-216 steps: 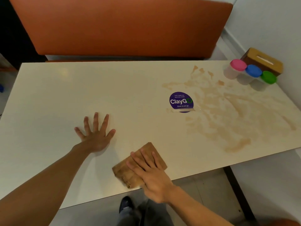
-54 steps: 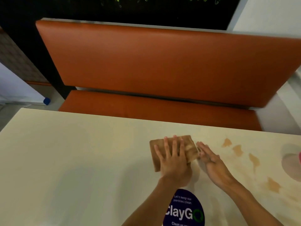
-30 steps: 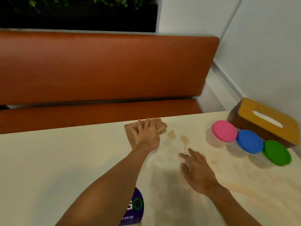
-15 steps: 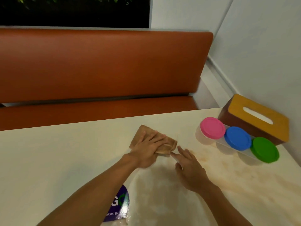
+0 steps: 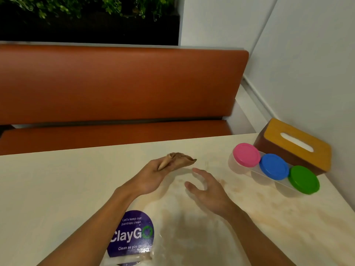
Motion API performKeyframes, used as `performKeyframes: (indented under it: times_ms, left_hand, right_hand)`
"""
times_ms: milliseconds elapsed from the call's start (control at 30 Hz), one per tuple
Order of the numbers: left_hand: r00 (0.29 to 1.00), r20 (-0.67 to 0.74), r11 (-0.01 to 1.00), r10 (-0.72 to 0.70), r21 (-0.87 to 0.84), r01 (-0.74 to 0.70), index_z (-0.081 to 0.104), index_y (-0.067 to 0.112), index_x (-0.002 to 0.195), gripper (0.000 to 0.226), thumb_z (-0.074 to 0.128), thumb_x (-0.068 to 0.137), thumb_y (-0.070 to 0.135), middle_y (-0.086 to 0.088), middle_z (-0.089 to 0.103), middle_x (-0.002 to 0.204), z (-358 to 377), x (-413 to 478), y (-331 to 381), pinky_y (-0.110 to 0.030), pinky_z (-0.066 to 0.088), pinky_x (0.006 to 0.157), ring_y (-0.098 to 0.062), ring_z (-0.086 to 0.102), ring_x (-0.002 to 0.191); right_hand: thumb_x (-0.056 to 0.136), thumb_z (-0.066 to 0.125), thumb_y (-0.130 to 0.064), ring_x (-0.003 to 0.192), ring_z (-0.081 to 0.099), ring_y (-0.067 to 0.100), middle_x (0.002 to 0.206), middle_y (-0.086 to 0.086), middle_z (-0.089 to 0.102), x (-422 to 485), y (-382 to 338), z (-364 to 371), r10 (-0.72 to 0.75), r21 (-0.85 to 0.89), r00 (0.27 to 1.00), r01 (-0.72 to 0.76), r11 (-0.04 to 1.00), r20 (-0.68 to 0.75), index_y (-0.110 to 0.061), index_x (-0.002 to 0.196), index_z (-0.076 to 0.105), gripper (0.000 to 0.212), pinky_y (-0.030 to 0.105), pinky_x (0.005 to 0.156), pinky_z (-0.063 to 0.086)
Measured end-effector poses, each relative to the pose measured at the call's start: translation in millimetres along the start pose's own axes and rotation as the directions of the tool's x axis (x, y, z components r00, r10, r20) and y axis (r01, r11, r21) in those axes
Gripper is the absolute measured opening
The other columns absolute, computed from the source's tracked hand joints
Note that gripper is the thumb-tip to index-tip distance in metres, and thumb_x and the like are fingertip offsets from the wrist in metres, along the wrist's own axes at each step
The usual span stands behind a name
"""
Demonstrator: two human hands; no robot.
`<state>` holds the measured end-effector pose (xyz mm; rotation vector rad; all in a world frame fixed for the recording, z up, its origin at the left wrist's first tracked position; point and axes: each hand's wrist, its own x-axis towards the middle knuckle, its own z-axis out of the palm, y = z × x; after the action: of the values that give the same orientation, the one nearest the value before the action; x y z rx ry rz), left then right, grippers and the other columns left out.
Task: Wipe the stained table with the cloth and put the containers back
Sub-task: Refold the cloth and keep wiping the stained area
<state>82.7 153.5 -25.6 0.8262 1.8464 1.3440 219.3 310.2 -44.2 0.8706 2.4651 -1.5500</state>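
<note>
White walls [image 5: 307,54] and an orange padded seat [image 5: 115,83] frame a cream bench [image 5: 57,189] set into a corner, with green foliage [image 5: 76,8] hanging above the seat back. A person leans over the bench, both bare forearms extended.

The left grip [image 5: 153,175] is turned on its edge, fingers curled round a folded brown cloth [image 5: 178,160]. The cloth appears raised off the surface and juts out past the grip toward the far side of the bench.

Just right of the left grip and slightly nearer the person, the right grip [image 5: 209,192] hovers with fingers spread and loosely bent, holding nothing. Its fingertips are near the end of the cloth but apart from it.

Pale brown stains [image 5: 326,217] smear the bench around the right grip and run on to its right, toward the near edge.

Well to the right of the right grip, three clear containers stand in a tight row by the wall. They are a pink-lidded container [image 5: 246,154] farthest from the person, a blue-lidded container [image 5: 274,166] in the middle and a green-lidded container [image 5: 303,179] nearest. A wooden tissue box [image 5: 295,144] with a yellow top sits just behind them, against the wall.

Nearer the person than either grip, beside the left forearm, a round purple sticker [image 5: 132,235] reading "ClayGO" and "Let's keep our pantries clean" lies flat on the bench.
</note>
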Motion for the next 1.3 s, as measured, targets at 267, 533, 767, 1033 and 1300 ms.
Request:
performKeyframes:
  times_ms: [267, 533, 767, 1033, 1300]
  left_hand:
    - [0.981, 0.021, 0.845, -0.191, -0.506, 0.175, 0.057, 0.017, 0.124, 0.043, 0.054, 0.089, 0.042, -0.006, 0.07, 0.116, -3.5, -17.4, 45.8, -0.044, 0.05, 0.096, -0.023, 0.066, 0.109]
    - [0.989, 0.024, 0.948, -0.144, -0.283, 0.145, 0.042, 0.041, 0.132, 0.058, 0.046, 0.084, 0.071, 0.015, 0.05, 0.135, 5.3, -9.4, 23.6, -0.036, 0.042, 0.103, -0.008, 0.05, 0.123]
    - [0.947, -0.236, 0.582, -0.22, 0.747, 0.321, 0.011, 0.045, 0.149, 0.086, 0.018, 0.074, 0.086, 0.004, -0.001, 0.163, -67.5, -23.9, -83.6, -0.064, 0.01, 0.113, -0.03, 0.001, 0.148]
    - [0.966, -0.137, 0.455, -0.22, 0.861, 0.226, -0.036, 0.052, 0.134, 0.082, -0.023, 0.06, 0.085, 0.012, -0.049, 0.143, -77.6, -33.0, -123.9, -0.063, -0.025, 0.103, -0.022, -0.045, 0.133]
    - [0.976, -0.184, 0.412, -0.116, 0.885, 0.216, -0.031, 0.05, 0.139, 0.084, -0.024, 0.062, 0.085, 0.01, -0.042, 0.149, -81.8, -31.6, -141.8, -0.061, -0.027, 0.102, -0.025, -0.038, 0.138]
  right_hand:
    - [0.07, 0.076, -0.047, 0.1, 0.068, 0.015, 0.103, -0.005, 0.072, -5.6, -75.0, -0.3, -0.138, 0.393, 0.986, 0.092, 0.915, 0.089, -0.027, 0.109, 0.066, 0.045, 0.033, 0.086, 0.057]
    - [0.095, 0.047, -0.048, 0.107, 0.063, 0.011, 0.111, -0.012, 0.067, -12.7, -80.8, 13.5, -0.04, 0.396, 0.999, 0.041, 0.917, -0.01, -0.038, 0.111, 0.061, 0.023, 0.035, 0.095, 0.053]
    - [0.096, 0.048, -0.004, 0.132, 0.045, 0.023, 0.149, -0.003, 0.039, -17.4, -46.8, 7.1, -0.063, -0.12, 0.953, 0.028, 0.992, -0.298, -0.021, 0.153, 0.013, 0.069, 0.039, 0.107, 0.041]
    - [0.083, 0.068, -0.019, 0.138, 0.032, 0.037, 0.157, 0.013, 0.024, 36.3, -2.6, 43.9, 0.014, -0.573, 0.861, -0.351, 0.741, -0.509, -0.011, 0.152, 0.006, 0.093, 0.053, 0.111, 0.031]
    - [0.098, 0.038, -0.032, 0.142, -0.017, 0.048, 0.158, 0.023, -0.013, 73.5, -13.1, 107.5, 0.198, -0.448, 0.841, -0.45, 0.772, -0.503, -0.005, 0.15, -0.011, 0.077, 0.062, 0.115, 0.001]
